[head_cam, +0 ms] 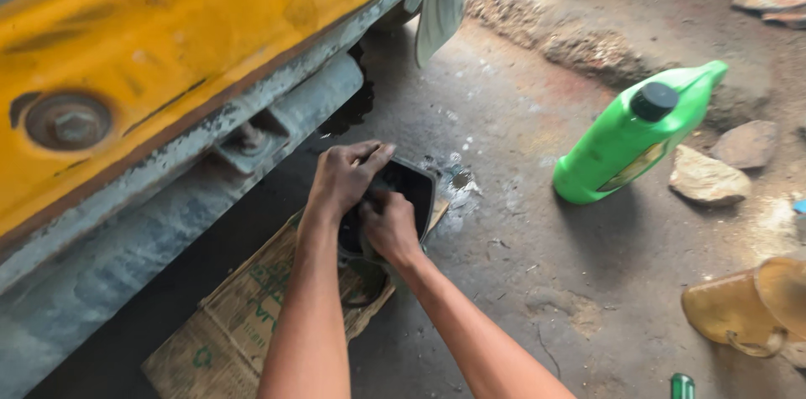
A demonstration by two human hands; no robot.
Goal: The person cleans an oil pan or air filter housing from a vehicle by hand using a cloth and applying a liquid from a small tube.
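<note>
- Hands are working together at one dark container, sitting on the near edge of one flattened cardboard sheet beside the yellow vehicle body.
- Left hand is gripping the container's rim, fingers curled over it.
- Right hand is clenching around something dark inside; I cannot tell what.
- One green jug, two stones and one amber pitcher are lying on the concrete floor.
</note>
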